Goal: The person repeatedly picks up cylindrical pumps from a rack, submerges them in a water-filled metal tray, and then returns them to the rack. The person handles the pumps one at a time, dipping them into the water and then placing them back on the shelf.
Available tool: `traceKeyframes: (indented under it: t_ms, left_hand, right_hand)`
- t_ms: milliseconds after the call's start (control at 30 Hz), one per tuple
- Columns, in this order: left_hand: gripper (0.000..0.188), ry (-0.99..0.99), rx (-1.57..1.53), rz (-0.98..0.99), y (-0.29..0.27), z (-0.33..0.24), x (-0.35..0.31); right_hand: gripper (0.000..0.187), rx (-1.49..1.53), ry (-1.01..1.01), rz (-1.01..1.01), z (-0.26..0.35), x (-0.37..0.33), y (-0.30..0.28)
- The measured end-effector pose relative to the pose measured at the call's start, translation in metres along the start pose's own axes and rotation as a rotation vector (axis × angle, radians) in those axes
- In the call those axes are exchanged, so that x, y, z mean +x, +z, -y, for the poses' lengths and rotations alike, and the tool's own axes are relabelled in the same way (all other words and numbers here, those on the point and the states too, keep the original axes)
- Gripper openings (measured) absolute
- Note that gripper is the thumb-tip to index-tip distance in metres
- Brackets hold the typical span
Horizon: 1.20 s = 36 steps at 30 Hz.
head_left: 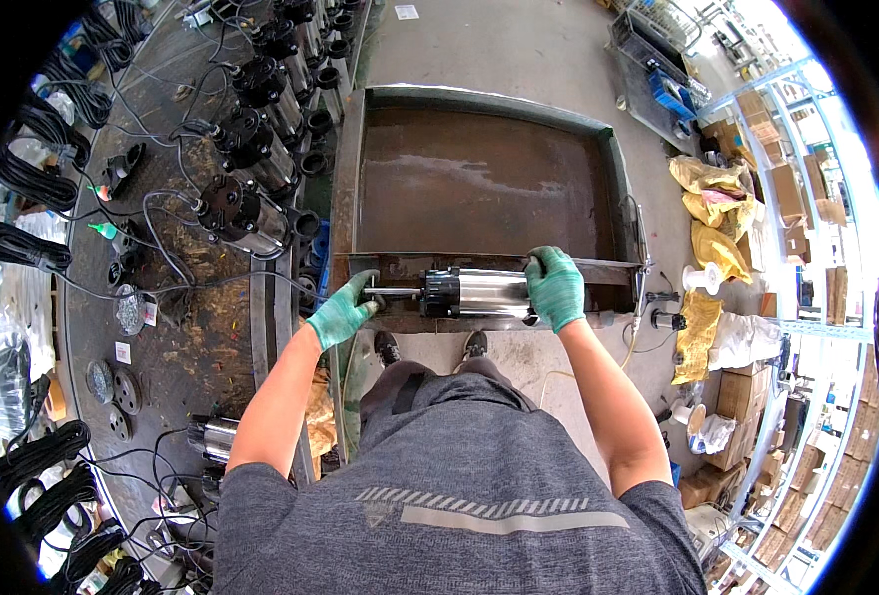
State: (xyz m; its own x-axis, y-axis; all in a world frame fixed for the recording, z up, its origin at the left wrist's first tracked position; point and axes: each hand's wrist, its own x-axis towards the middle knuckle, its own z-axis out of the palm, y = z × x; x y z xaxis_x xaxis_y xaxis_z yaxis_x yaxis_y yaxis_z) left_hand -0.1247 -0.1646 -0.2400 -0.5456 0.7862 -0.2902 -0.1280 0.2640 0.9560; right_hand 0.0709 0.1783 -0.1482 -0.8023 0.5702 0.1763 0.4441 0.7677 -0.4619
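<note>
A submersible pump (491, 294) with a shiny steel body and a black end lies on its side in front of me, at the near edge of a metal tank (620, 183) holding brown liquid. My left hand (345, 309), in a green glove, is closed around the narrow metal handle at the pump's left end. At the other end my right hand (556, 288), gloved in green too, grips the steel body, thumb and fingers partly hidden. Whether the pump rests on the tank's near ledge or hangs just above it, I cannot tell.
On the left, a worn workbench (201, 342) carries a row of similar pumps (243, 215) with trailing cables. Bundles of black cable (38, 178) hang along its far left side. Yellow sacks (722, 253), cardboard boxes (742, 402) and shelving (821, 327) line the right.
</note>
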Motion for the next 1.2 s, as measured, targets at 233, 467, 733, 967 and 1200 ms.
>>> traceKeyframes:
  t_ms: [233,467,733,967,1200]
  left_hand:
    - [0.032,0.207,0.889,-0.229,0.008,-0.013,0.001]
    - [0.038,-0.371,-0.438,-0.088,0.008,-0.03,0.01]
    - [0.046,-0.348,-0.173,0.27,-0.022,-0.027,0.022]
    - [0.04,-0.004,1.218,0.085,-0.005,-0.05,0.016]
    - [0.046,-0.524,0.316,0.2,-0.022,-0.045,0.024]
  right_hand:
    - [0.012,0.001,-0.06,-0.02,-0.001,-0.003,-0.004]
    - [0.013,-0.028,-0.072,-0.011,-0.002,0.001,-0.008]
    - [0.015,-0.02,-0.026,0.017,-0.004,-0.002,-0.01]
    - [0.016,-0.036,-0.045,0.041,-0.002,0.0,-0.007]
    - [0.016,-0.034,-0.042,0.027,0.0,0.0,-0.01]
